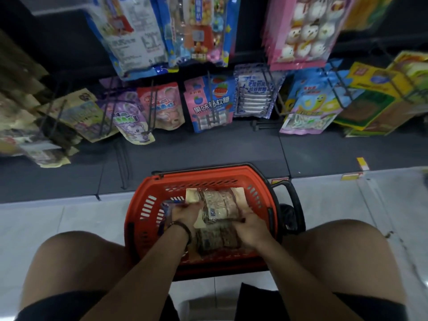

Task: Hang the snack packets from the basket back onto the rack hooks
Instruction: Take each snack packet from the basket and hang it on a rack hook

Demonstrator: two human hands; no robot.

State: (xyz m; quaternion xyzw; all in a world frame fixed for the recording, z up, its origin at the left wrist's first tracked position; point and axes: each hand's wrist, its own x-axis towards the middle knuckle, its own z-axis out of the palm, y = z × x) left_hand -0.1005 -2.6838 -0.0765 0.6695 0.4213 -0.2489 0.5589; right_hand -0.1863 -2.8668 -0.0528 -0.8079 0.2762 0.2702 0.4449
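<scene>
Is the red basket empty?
No, packets lie in the basket, and the left hand and right hand hold them.

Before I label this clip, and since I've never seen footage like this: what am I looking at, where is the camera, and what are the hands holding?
There is no machine here. The single picture comes from a camera worn on a person's head, looking forward and down, so you see their own bare arms and knees. A red basket stands on the pale tiled floor between the knees. The left hand and the right hand both reach into it, each gripping one side of a stack of clear snack packets. Beyond the basket is a dark shop rack, where other packets hang on wire hooks.
</scene>
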